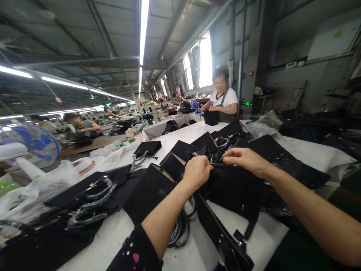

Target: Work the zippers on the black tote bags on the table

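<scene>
A black handbag point(234, 192) stands upright on the white table point(197, 248) right in front of me. My left hand point(196, 172) is closed in a fist on its top edge at the left. My right hand point(244, 159) grips the same top edge at the right, fingers curled over the rim. A black strap with metal fittings point(225, 241) hangs from the bag toward me. Beyond my hands lie more black bags point(205, 145) with plastic-wrapped handles.
Several black bags point(90, 195) with wrapped handles are piled at the left, beside clear plastic sheets point(31, 195) and a blue fan point(36, 143). A person in a white shirt point(224, 101) handles a black bag across the table. Other workers sit at far benches.
</scene>
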`<state>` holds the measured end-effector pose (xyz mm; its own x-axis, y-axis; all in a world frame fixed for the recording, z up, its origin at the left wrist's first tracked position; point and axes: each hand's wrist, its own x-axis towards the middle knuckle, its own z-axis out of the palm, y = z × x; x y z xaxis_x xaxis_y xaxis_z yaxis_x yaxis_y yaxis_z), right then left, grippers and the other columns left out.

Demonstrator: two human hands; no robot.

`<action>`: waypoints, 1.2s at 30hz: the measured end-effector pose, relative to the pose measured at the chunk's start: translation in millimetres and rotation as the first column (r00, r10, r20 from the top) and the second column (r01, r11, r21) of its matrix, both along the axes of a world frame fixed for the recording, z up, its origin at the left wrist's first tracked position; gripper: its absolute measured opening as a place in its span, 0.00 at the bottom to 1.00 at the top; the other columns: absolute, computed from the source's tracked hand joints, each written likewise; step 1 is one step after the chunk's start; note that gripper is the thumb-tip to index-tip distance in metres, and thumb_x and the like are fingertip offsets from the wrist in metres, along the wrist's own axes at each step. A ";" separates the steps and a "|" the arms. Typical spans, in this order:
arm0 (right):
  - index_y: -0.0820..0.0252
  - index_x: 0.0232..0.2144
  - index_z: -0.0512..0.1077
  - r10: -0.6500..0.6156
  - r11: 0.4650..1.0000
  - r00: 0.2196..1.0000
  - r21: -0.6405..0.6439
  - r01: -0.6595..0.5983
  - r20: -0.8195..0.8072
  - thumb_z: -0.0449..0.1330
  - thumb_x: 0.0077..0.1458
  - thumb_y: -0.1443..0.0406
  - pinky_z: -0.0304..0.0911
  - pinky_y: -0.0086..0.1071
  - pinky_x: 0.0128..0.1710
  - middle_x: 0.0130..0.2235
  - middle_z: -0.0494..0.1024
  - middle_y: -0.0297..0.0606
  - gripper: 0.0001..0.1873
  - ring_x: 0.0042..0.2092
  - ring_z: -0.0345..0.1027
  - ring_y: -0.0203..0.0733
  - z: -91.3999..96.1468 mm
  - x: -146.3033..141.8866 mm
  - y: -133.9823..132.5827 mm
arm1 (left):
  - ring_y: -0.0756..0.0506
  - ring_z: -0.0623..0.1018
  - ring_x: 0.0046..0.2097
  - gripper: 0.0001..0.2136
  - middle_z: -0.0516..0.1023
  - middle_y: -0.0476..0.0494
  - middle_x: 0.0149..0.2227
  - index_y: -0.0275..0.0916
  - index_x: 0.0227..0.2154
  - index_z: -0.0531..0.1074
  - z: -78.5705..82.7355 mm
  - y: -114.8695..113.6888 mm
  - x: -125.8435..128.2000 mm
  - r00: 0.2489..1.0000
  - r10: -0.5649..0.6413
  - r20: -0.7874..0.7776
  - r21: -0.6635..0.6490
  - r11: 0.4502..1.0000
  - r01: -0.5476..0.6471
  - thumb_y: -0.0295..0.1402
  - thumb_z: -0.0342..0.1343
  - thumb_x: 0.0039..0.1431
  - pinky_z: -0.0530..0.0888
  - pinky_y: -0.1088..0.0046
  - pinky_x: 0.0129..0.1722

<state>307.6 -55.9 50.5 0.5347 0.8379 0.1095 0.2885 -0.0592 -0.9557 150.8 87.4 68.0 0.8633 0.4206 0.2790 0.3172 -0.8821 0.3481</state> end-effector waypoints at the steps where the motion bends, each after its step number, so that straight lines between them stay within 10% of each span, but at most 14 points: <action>1: 0.61 0.35 0.75 0.049 0.998 0.996 -0.042 -0.046 0.081 0.66 0.46 0.56 0.61 0.28 0.35 0.33 0.77 0.35 0.17 0.36 0.69 0.38 -0.3 -2.1 2.3 | 0.44 0.76 0.35 0.07 0.78 0.48 0.29 0.41 0.24 0.69 -0.1 0.4 0.0 1.000 0.002 -0.001 0.004 1.000 -0.002 0.36 0.58 0.54 0.65 0.70 0.32; 10: 0.56 0.25 0.74 0.035 0.966 0.720 -0.209 0.154 0.693 0.59 0.54 0.62 0.52 0.31 0.28 0.25 0.74 0.31 0.08 0.29 0.66 0.37 0.6 -26.7 15.1 | 0.43 0.77 0.35 0.08 0.78 0.47 0.30 0.40 0.24 0.70 1.2 -3.3 -0.8 0.999 0.033 -0.035 0.046 0.998 -0.032 0.37 0.57 0.55 0.64 0.70 0.31; 21: 0.55 0.25 0.74 -0.003 0.952 0.730 -0.221 0.211 0.683 0.61 0.53 0.62 0.51 0.30 0.28 0.26 0.75 0.31 0.06 0.30 0.66 0.37 -3.7 -25.3 14.5 | 0.43 0.76 0.34 0.08 0.78 0.46 0.29 0.40 0.24 0.69 0.1 -1.2 1.4 0.999 0.033 -0.018 0.040 0.999 -0.033 0.36 0.58 0.54 0.63 0.70 0.31; 36: 0.56 0.22 0.71 0.075 0.955 0.694 -0.253 0.158 0.716 0.58 0.53 0.62 0.48 0.30 0.27 0.24 0.73 0.31 0.10 0.28 0.64 0.36 10.7 -38.1 9.7 | 0.47 0.72 0.34 0.23 0.73 0.52 0.32 0.41 0.38 0.66 -3.7 16.6 -31.3 0.988 -0.070 -0.139 -0.325 0.946 0.022 0.23 0.64 0.36 0.64 0.75 0.30</action>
<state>269.5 -46.1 61.2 0.4264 0.8715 0.2423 0.8621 -0.3104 -0.4006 119.5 104.0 64.3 0.9049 0.4255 0.0041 0.3481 -0.7459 0.5679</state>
